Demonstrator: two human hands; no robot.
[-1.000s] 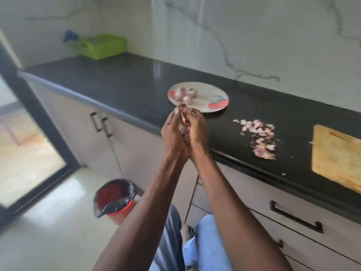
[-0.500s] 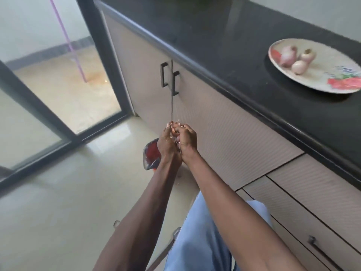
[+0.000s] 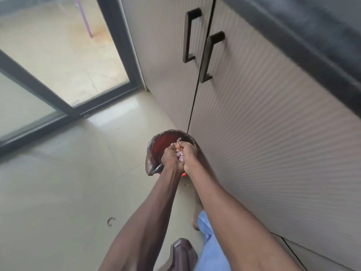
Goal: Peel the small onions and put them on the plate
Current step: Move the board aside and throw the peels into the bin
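Head view, left hand [image 3: 169, 155], right hand [image 3: 188, 155], onion scraps [image 3: 180, 154] half-hidden

1. I see a red bin [image 3: 156, 151] with a dark liner, standing on the pale tiled floor [image 3: 58, 182] against the cabinet doors [image 3: 263, 124].
2. Two black handles [image 3: 190, 35] sit on those doors.
3. A glass door [image 3: 58, 55] stands at left.

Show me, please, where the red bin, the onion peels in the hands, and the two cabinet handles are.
red bin [image 3: 156, 147]: head view, on its dark liner rim.
onion peels [image 3: 180, 155]: head view, pink scraps between both hands.
cabinet handles [image 3: 210, 57]: head view, on the right handle's bar.
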